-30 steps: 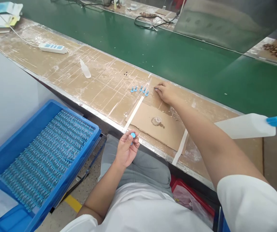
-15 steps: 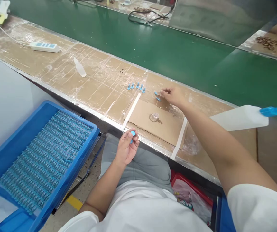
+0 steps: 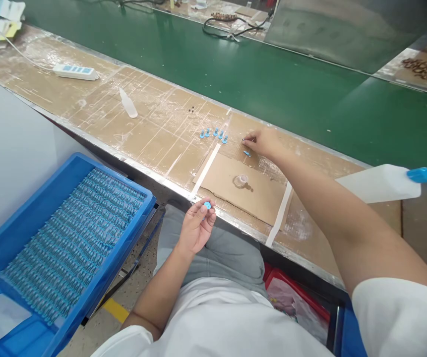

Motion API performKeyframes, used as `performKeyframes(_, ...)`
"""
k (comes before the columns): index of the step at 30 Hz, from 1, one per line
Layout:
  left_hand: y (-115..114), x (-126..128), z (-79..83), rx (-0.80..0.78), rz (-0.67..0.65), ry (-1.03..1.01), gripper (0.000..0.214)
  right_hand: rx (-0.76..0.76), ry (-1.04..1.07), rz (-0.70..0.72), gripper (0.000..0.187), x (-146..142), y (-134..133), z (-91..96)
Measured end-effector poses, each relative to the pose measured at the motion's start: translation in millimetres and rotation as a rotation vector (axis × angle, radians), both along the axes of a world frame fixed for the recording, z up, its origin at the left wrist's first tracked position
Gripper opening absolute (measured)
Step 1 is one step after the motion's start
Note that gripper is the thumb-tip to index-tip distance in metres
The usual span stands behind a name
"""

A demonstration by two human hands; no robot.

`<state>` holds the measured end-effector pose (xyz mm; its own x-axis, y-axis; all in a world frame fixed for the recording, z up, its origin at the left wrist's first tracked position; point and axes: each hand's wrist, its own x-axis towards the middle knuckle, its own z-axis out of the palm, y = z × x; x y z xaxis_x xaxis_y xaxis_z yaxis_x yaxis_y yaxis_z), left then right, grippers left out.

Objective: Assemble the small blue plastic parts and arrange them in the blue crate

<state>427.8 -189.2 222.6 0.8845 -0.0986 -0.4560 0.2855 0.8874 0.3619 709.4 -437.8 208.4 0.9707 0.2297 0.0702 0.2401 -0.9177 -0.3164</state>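
Observation:
My left hand [image 3: 197,227] is closed above my lap at the table's front edge, pinching a small blue part with a round disc end [image 3: 207,205]. Out over the table, my right hand [image 3: 265,143] has its thumb and fingertips closed on a small blue piece, mostly covered by the fingers. Just below those fingertips lies another small blue piece [image 3: 247,153]. To their left, several blue disc-based pegs [image 3: 215,132] stand in a loose group. A small clear cup [image 3: 241,180] sits on a cardboard sheet [image 3: 224,172] between my hands, with a wet patch around it.
A blue crate [image 3: 83,159] at my left holds rows of blue parts. On the table are a white squeeze bottle [image 3: 128,104], a power strip [image 3: 75,72] and tiny dark bits [image 3: 191,109]. A large blue-nozzled bottle [image 3: 384,183] lies near my right forearm. Behind runs a green belt [image 3: 291,84].
My right fingertips have moved left and closed on one of the two small blue pieces lying there. My left hand stays in place with its blue part. The view has shifted slightly.

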Motion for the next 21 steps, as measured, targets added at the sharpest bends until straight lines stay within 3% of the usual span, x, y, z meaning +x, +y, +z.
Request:
performKeyframes(8,-0.4,3.2,-2.9,0.012,-0.013,0.000,0.025,0.028,0.025,0.077,0.040,14.7,-5.6,-6.1)
performKeyframes(17,1.2,1.8,-0.4,-0.008,-0.035,-0.032,0.027,-0.133,0.113,0.090,0.015,19.7,4.5,10.6)
performKeyframes(21,0.2,0.3,-0.2,0.004,-0.041,-0.032,0.026,0.063,0.134,0.030,0.019,10.5,1.4,13.3)
